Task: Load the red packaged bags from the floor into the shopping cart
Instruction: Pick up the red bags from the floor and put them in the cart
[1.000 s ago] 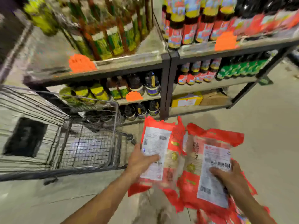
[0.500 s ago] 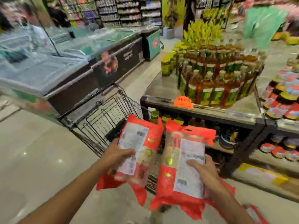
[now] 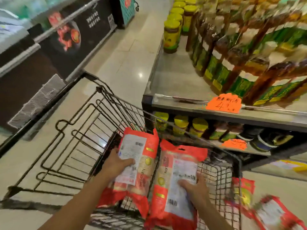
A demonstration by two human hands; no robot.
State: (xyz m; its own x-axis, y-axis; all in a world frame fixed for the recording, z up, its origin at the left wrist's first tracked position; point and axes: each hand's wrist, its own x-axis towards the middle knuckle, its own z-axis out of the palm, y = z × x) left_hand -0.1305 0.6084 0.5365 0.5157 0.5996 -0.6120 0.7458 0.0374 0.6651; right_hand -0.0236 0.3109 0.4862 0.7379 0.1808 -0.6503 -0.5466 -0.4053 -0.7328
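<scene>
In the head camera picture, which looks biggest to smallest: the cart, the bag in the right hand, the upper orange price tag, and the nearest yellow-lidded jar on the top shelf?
1. Cart
2. Bag, though nearness to the camera enlarges it
3 and 4. Orange tag and jar look alike; not ranked.

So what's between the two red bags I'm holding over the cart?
In the head view, only a narrow gap: the left-hand bag and right-hand bag hang side by side, with the shopping cart wire showing through. Nothing else sits between them.
</scene>
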